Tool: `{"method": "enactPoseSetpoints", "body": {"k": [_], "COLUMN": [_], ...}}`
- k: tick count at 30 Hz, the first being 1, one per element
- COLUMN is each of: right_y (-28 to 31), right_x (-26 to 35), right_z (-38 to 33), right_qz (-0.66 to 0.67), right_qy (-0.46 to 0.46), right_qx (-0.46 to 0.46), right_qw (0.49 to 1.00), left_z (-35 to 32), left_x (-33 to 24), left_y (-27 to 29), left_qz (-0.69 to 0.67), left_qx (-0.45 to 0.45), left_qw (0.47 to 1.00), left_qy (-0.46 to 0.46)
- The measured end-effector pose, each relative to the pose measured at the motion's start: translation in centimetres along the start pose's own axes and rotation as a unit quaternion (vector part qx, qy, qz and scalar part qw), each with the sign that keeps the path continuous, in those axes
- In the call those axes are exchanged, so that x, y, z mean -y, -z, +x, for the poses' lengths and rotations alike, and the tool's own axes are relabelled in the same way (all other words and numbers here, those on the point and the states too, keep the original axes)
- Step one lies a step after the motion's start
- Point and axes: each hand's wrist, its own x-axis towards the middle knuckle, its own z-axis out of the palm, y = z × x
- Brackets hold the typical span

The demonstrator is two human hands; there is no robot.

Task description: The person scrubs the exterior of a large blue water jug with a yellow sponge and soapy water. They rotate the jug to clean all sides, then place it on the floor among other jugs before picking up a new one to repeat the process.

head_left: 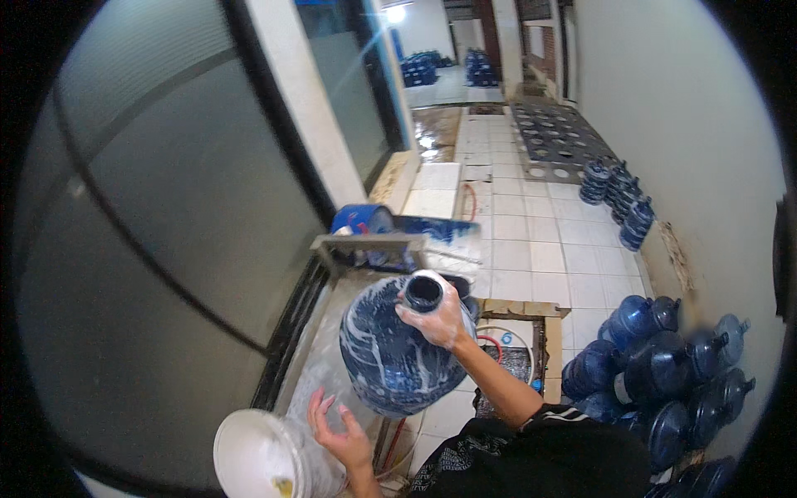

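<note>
a frosted glass wall [166, 207] rose on the left, and a tiled floor [523, 266] ran away from where i stood. along the floor's right edge, near the person, lay a pile of blue water jugs [652, 365]. over the outer edge of the ledge [320, 373] at the foot of the glass was one large blue jug [407, 357], soapy and streaked with white, its dark mouth tipped upward; whether its base rested on anything, i could not tell. a white bucket [324, 469] stood by the ledge's near end. the person's right hand [437, 319] was clamped around the large jug's neck. the left hand [339, 427] held nothing that i could see, its fingers apart and curled, just beside the bucket. low inside the bucket's pale interior showed a small yellow scrap [283, 486].

to my eye, doing this well called for a tight grip below the neck's lip, since the soapy surface looked slick, with the free palm steadying the lower side during any turn.
</note>
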Motion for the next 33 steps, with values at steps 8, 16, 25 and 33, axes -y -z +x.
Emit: {"method": "enactPoseSetpoints", "body": {"k": [8, 16, 25, 33], "right_y": [20.4, 36.1, 50.2, 57.8], "right_x": [-3.1, -9.9, -15.2, -19.3], "right_z": [-1.8, -0.2, 6.9, 19.3], "right_qz": [-0.148, -0.332, -0.297, -0.366], "right_qy": [-0.029, -0.047, -0.133, -0.176], "right_qx": [-0.076, -0.208, -0.288, -0.28], "right_qw": [0.986, 0.919, 0.901, 0.87], "left_z": [-1.1, -3.4, -2.0, 0.5], "left_x": [-10.6, -15.9, -15.0, -21.5], "left_y": [-23.3, -37.1, -52.9, -72.1], "left_qz": [-0.137, -0.173, -0.169, -0.236], "left_qx": [0.196, 0.34, 0.412, 0.564], "left_qw": [0.969, 0.918, 0.894, 0.787], "left_qy": [-0.069, -0.105, -0.055, -0.083]}}
